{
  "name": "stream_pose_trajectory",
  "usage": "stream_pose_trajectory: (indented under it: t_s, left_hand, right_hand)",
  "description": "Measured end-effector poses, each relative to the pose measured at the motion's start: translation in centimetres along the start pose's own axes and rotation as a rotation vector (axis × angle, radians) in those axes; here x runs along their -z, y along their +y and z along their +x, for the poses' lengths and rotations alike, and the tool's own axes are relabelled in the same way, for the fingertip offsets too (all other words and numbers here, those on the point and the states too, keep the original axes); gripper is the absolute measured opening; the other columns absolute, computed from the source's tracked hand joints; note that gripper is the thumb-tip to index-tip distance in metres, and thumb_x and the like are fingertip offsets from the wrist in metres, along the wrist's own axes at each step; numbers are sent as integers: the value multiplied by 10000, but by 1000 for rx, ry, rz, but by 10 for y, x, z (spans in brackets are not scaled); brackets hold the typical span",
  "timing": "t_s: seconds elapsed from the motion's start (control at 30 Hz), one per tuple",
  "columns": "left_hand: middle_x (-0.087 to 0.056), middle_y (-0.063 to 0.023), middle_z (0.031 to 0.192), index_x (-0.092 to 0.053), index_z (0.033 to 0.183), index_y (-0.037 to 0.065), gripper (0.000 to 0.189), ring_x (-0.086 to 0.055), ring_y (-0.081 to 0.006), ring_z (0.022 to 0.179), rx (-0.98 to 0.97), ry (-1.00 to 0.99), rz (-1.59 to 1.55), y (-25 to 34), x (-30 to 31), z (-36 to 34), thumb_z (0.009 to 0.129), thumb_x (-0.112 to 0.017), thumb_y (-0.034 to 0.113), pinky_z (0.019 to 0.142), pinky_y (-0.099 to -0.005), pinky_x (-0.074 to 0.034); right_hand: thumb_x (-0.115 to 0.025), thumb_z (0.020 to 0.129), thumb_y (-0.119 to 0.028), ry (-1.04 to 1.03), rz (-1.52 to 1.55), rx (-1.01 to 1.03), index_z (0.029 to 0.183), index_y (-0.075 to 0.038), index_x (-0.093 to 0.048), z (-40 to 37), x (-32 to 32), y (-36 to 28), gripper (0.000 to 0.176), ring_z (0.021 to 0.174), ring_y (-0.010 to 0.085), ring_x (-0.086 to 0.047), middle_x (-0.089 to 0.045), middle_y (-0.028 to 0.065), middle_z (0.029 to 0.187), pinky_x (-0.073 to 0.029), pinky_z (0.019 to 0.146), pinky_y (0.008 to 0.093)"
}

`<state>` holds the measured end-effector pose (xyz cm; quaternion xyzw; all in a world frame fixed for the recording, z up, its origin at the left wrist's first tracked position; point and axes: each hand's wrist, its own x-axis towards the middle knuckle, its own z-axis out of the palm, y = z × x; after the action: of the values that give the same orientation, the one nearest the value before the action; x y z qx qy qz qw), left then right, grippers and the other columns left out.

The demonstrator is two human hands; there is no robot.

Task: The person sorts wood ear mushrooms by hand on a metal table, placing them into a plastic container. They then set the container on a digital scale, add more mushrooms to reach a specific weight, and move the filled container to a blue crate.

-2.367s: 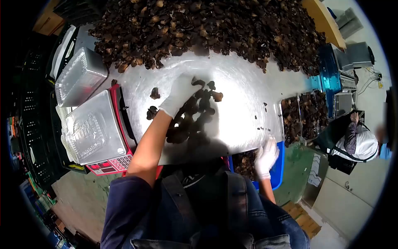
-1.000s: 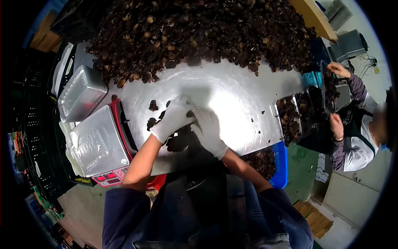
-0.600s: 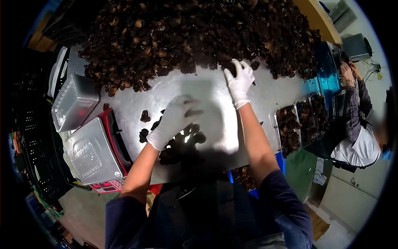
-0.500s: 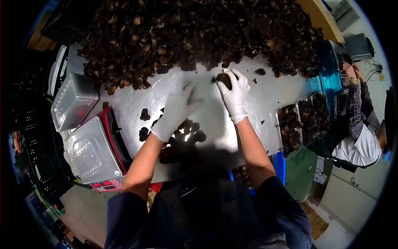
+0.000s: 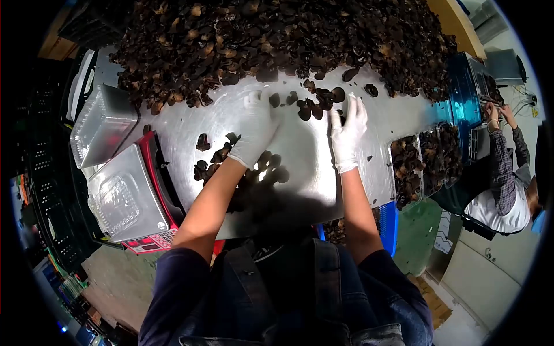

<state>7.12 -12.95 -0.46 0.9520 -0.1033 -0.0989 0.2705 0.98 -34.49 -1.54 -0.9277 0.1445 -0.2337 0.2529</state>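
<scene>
Dark brown ear-shaped mushrooms, looking like wood ear, make a large heap (image 5: 277, 40) across the back of the metal table (image 5: 190, 124). My left hand (image 5: 255, 130), in a white glove, is over the table with fingers pointing towards the heap; it is slightly blurred and seems to hold nothing. A small group of loose mushrooms (image 5: 317, 104) lies between my hands, in front of the heap. My right hand (image 5: 348, 131), also gloved, rests just right of that group, fingers stretched out and thumb apart. Another cluster of mushrooms (image 5: 271, 167) lies below my left hand, partly in shadow.
At left stand a red scale (image 5: 153, 239) with a clear plastic tray (image 5: 118, 199) on it and a stack of clear trays (image 5: 104, 127). Filled trays (image 5: 407, 170) line the right edge. A blue crate (image 5: 389, 230) sits below. A co-worker (image 5: 502, 184) works at far right.
My right hand has let go of the mushrooms, which now lie loose on the table, and has shifted slightly right. My left hand has moved up towards the heap.
</scene>
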Motion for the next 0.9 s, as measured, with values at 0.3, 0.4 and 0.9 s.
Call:
stream_pose_trajectory:
  t_s: [0.3, 0.4, 0.9]
  left_hand:
    - [-676, -106, 1002, -598, 1169, 41, 303, -648, -221, 833, -12, 314, -487, -18, -29, 14, 867, -610, 23, 779, -326, -531]
    - [-666, -95, 1004, -606, 1152, 41, 301, -642, -221, 839, 36, 338, -529, -15, -30, 5, 853, -633, 17, 772, -333, -528]
    - [-641, -115, 993, -706, 1039, 80, 222, -629, -279, 885, -49, 154, -431, -9, -7, -7, 818, -685, 97, 775, -336, -516]
  right_hand:
    - [-693, 822, -94, -214, 26, 222, 1189, -65, -653, -74, 15, -32, 370, 1289, 404, -455, -533, 216, 1347, -344, 1096, 467]
    - [-644, 875, -108, 38, 159, 27, 1192, -55, -649, -23, 12, -27, 322, 1240, 371, -490, -550, 195, 1324, -361, 1072, 458]
    - [-654, 858, -114, -37, 166, 112, 1132, -41, -675, -26, 17, -30, 284, 1095, 338, -558, -627, 167, 1169, -436, 962, 423]
